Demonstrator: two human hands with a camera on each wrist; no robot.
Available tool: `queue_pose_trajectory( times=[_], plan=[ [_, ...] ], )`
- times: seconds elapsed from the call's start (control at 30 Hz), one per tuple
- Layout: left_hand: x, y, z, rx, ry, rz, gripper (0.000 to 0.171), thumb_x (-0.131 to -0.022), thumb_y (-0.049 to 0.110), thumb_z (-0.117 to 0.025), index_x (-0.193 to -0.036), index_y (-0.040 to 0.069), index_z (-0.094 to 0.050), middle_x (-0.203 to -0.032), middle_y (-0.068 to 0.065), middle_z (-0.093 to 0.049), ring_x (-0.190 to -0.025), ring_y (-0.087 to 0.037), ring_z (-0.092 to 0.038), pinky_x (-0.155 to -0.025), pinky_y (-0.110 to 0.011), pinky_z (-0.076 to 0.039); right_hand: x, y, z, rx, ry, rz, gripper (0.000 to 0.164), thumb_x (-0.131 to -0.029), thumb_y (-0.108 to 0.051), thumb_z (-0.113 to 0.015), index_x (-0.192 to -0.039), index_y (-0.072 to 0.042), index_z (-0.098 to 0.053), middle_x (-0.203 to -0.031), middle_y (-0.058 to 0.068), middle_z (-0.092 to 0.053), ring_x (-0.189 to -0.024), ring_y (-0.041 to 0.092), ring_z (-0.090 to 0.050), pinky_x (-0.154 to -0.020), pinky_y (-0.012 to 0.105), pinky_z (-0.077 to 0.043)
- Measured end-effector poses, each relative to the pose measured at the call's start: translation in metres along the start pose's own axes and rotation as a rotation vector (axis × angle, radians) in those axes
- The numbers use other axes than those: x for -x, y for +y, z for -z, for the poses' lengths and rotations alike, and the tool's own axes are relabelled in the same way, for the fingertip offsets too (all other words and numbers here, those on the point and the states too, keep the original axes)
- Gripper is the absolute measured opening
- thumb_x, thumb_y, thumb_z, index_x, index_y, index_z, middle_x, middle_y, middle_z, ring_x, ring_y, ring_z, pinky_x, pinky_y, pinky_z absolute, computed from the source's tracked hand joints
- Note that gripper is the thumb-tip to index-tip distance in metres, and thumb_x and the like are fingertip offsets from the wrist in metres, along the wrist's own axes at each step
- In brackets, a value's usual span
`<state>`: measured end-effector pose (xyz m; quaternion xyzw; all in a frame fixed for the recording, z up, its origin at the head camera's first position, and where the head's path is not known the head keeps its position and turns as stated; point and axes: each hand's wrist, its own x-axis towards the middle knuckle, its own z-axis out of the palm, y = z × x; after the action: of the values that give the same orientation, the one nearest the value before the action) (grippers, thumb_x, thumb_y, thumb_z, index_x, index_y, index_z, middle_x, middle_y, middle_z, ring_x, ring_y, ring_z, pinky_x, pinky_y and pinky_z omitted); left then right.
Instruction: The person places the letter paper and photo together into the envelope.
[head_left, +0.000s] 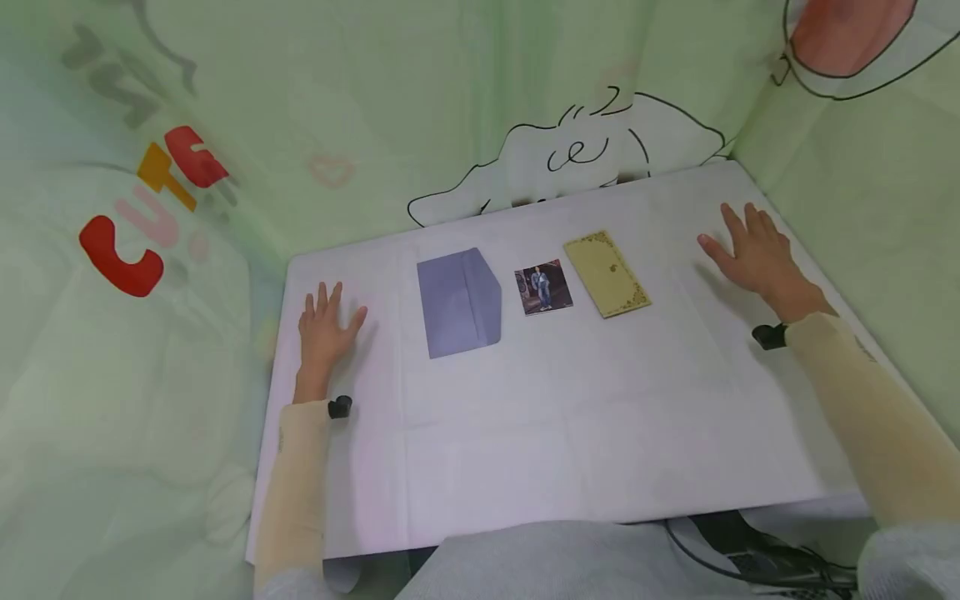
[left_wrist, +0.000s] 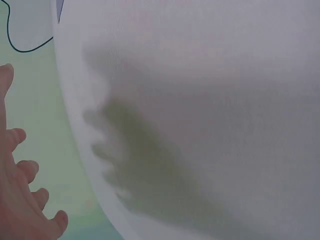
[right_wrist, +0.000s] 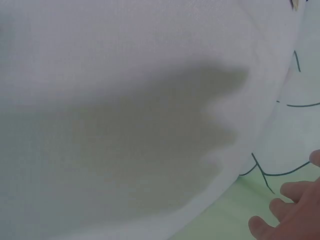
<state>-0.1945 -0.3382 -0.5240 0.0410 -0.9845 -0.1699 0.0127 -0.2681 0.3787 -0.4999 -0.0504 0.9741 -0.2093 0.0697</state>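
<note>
My left hand (head_left: 324, 335) is spread above the left side of the table, holding nothing, its shadow falling on the cloth. To its right lies a lavender envelope (head_left: 450, 304) with its pointed flap toward the right. A small square photo (head_left: 543, 287) of a standing person is in the middle. Beside it, a gold card or envelope (head_left: 607, 275) with ornamental corners lies at a slant. Over the far right part of the table, my right hand (head_left: 759, 254) is also spread and holds nothing. In the wrist views, the left fingers (left_wrist: 31, 170) and right fingers (right_wrist: 282, 207) are partly cut off.
A white cloth covers the table (head_left: 525, 442). Green curtains with printed letters (head_left: 123, 257) and line drawings stand behind and at the sides. Dark cables (head_left: 750, 575) lie below the front edge, at the right. Each wrist carries a small black camera (head_left: 769, 337).
</note>
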Motion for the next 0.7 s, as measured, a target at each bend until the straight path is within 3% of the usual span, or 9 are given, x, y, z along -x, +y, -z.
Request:
queue_pose_trajectory(
  times=[0.4,0.7],
  plan=[
    [-0.004,0.004,-0.011,0.011,-0.009,0.004,0.084,-0.097,0.068,-0.043,-0.162,0.021,-0.018,-0.170,-0.015,-0.006,-0.155,-0.045,-0.004,-0.121,-0.066,-0.009,-0.011,0.000,-0.013,-0.011,0.002,0.005,0.088,-0.102,-0.065,-0.025,-0.160,-0.008,0.007,-0.162,0.031,0.018,-0.149,0.055,0.015,-0.112,0.077,0.001],
    [-0.012,0.017,-0.009,0.027,0.016,-0.010,0.083,-0.097,0.066,-0.045,-0.162,0.021,-0.020,-0.169,-0.016,-0.007,-0.155,-0.043,-0.006,-0.121,-0.064,-0.012,-0.027,-0.017,-0.018,-0.021,0.016,0.027,0.090,-0.101,-0.066,-0.028,-0.161,-0.008,0.006,-0.164,0.028,0.018,-0.150,0.053,0.014,-0.113,0.077,0.000]
  ],
)
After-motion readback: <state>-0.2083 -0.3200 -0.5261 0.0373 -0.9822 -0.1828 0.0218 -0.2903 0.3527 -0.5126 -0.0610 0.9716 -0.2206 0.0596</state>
